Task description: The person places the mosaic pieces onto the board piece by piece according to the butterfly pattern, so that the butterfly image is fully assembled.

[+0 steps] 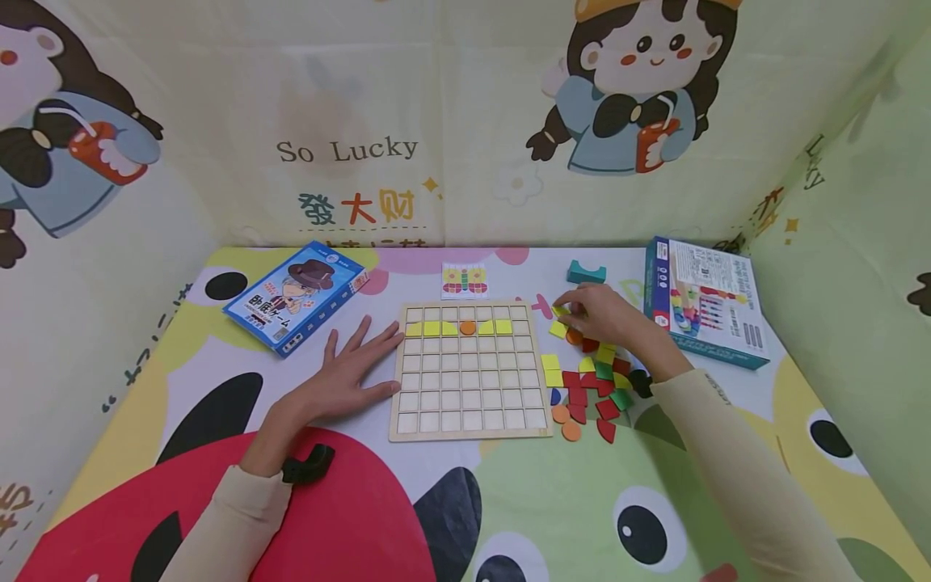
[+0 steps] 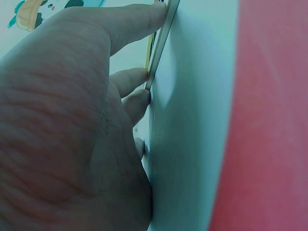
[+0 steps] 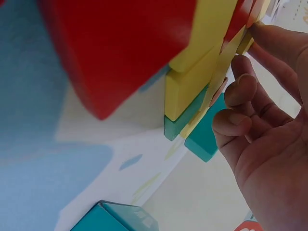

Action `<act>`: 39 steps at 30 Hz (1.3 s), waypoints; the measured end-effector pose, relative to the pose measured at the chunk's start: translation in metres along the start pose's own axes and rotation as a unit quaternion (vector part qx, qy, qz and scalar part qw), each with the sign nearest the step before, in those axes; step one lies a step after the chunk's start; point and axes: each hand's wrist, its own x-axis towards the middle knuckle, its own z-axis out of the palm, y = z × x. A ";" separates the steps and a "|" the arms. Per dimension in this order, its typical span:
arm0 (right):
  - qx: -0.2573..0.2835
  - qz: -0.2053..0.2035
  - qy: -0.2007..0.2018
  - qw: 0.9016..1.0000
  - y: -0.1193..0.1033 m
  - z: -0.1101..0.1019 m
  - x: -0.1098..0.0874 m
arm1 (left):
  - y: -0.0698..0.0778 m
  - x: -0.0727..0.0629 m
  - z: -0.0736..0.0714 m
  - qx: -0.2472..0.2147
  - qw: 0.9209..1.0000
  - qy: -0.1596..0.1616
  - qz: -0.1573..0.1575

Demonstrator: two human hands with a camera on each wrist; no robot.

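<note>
A wooden grid board (image 1: 398, 404) lies on the table in the head view. One of its upper rows holds several yellow pieces (image 1: 431, 328) with an orange disc (image 1: 468, 327) among them. My left hand (image 1: 345, 384) is spread flat, its fingertips and thumb touching the board's left edge. To the right of the board, my right hand (image 1: 600, 314) pinches a small yellow piece (image 3: 245, 43) between thumb and forefinger, at the far end of a loose pile. That pile has red pieces (image 1: 577, 396), yellow, green and orange ones. Fingers partly hide the pinched piece's shape.
Behind the board lies a butterfly pattern card (image 1: 465, 280). A blue game box (image 1: 294, 295) sits at the left, and a teal-edged box (image 1: 709, 303) at the right. Near the back stands a teal notched block (image 1: 586, 272). Printed cloth walls (image 1: 465, 121) surround the table.
</note>
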 end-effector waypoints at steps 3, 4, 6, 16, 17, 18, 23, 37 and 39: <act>-0.007 -0.005 0.004 1.000 0.000 0.000 0.000 | 0.000 0.000 0.000 0.001 1.000 0.000 -0.001; -0.009 -0.006 0.006 1.000 0.000 0.000 0.000 | 0.000 0.000 0.000 0.001 1.000 0.001 -0.001; -0.011 -0.006 0.009 1.000 0.000 0.000 0.000 | 0.001 0.000 0.000 0.001 1.000 0.001 -0.002; -0.011 0.015 0.012 1.000 -0.010 0.000 0.001 | 0.001 -0.001 0.001 -0.001 1.000 0.002 -0.007; -0.009 0.015 0.012 1.000 -0.013 0.000 0.001 | 0.001 -0.001 0.001 -0.001 1.000 0.002 -0.007; -0.008 0.013 0.012 1.000 -0.015 0.000 0.001 | 0.002 -0.001 0.001 -0.001 1.000 0.002 -0.008; -0.012 -0.014 0.019 1.000 -0.031 0.006 0.002 | 0.002 -0.001 0.000 -0.001 1.000 0.002 -0.007; -0.034 -0.065 0.016 0.997 -0.065 0.021 0.009 | 0.003 -0.001 -0.001 -0.002 1.000 0.002 -0.006; -0.032 -0.068 0.012 0.997 -0.065 0.022 0.010 | 0.004 -0.001 -0.001 -0.003 1.000 0.002 -0.006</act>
